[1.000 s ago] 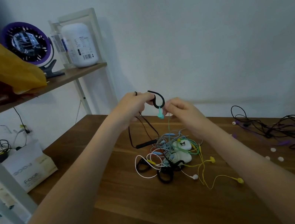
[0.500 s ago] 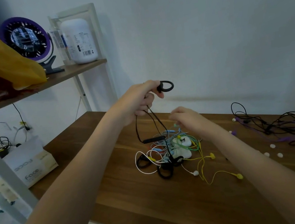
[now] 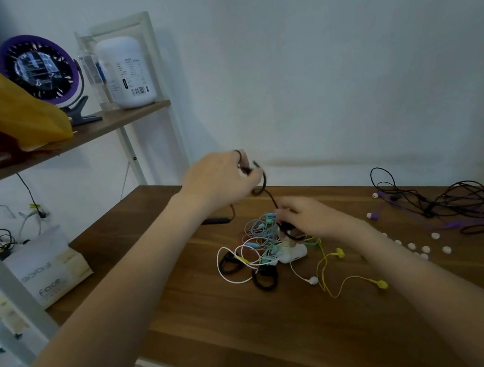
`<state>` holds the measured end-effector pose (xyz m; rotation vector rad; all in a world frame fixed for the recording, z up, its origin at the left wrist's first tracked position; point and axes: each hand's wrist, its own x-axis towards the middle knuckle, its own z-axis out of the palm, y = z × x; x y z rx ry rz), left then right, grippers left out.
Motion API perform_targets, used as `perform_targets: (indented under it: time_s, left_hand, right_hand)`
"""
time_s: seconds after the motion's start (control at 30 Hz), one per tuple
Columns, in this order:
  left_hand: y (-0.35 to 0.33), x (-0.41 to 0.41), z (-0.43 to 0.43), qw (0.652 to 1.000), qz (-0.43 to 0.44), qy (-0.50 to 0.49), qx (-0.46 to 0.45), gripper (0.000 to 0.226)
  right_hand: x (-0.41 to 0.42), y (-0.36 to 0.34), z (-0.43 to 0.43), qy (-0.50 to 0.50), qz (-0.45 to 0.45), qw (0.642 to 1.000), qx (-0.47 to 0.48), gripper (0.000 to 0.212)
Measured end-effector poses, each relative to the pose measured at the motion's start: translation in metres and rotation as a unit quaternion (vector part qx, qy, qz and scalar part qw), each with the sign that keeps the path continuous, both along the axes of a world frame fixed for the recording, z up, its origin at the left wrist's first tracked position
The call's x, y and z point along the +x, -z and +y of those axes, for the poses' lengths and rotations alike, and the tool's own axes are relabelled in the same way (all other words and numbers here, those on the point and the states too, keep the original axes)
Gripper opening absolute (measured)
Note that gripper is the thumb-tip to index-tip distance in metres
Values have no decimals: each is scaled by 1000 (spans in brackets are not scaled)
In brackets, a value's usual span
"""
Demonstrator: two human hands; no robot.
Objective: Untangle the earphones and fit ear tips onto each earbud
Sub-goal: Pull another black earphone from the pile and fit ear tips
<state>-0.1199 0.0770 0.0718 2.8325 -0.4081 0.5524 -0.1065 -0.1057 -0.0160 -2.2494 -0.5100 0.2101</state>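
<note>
the left hand pinches a black ear-hook earphone above the wooden desk. its black cord drops to the right hand, whose fingers curl round it atop the tangle of earphones. white ear tips lie loose just right of that forearm.

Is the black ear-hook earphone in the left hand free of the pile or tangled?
Tangled. The cable of the black ear-hook earphone runs from the left hand down into the pile, where the right hand grips it.
</note>
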Motion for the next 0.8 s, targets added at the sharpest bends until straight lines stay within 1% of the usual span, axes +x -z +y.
perform_targets:
  time_s: [0.07, 0.13, 0.17, 0.2, 0.23, 0.27, 0.33, 0.4, 0.43, 0.5, 0.57, 0.6, 0.67, 0.73, 0.8]
  left_hand:
    - [10, -1, -4, 990, 2, -11, 142, 56]
    - [17, -1, -5, 965, 13, -37, 259, 72]
    - [20, -1, -6, 953, 16, -51, 298, 71]
    - [24, 1, -5, 946, 15, -62, 318, 63]
    - [27, 2, -5, 945, 13, -70, 318, 54]
    - [30, 3, -4, 951, 11, -76, 298, 47]
    - [33, 7, -4, 976, 3, -77, 203, 45]
    - [34, 11, -3, 991, 4, -80, 107, 48]
    - [32, 12, -2, 994, 5, -83, 74, 48]
    - [31, 15, 1, 997, 19, -67, 30, 47]
    - [29, 13, -1, 998, 56, -6, 15, 43]
    - [29, 12, -4, 996, 88, 32, 11, 39]
    - [30, 7, -11, 985, 146, 92, 33, 40]
    - [35, 9, -14, 978, 168, 113, 50, 39]
    - [39, 13, -14, 977, 179, 105, 47, 38]
  right_hand:
    - [-3, -7, 1, 14, -19, 998, 56, 22]
    - [-4, -13, 0, 9, -23, 994, 103, 19]
    - [-4, -14, -2, 5, -22, 992, 120, 16]
    - [-5, -17, -4, -3, -15, 990, 140, 11]
    - [-5, -18, -6, -15, -2, 987, 160, 6]
    - [-5, -19, -7, -27, 17, 984, 177, 4]
    - [-5, -19, -10, -48, 52, 977, 202, 9]
    - [-5, -17, -12, -64, 82, 969, 224, 20]
    - [-6, -16, -13, -69, 87, 969, 220, 25]
    - [-6, -14, -15, -68, 69, 979, 179, 31]
    - [-5, -14, -16, -57, 30, 991, 121, 30]
    - [-4, -15, -15, -52, 10, 994, 100, 29]
    - [-3, -18, -14, -43, -17, 996, 78, 26]
    - [-4, -23, -13, -30, -45, 997, 54, 23]
    - [-5, -23, -13, -12, -68, 997, 43, 20]
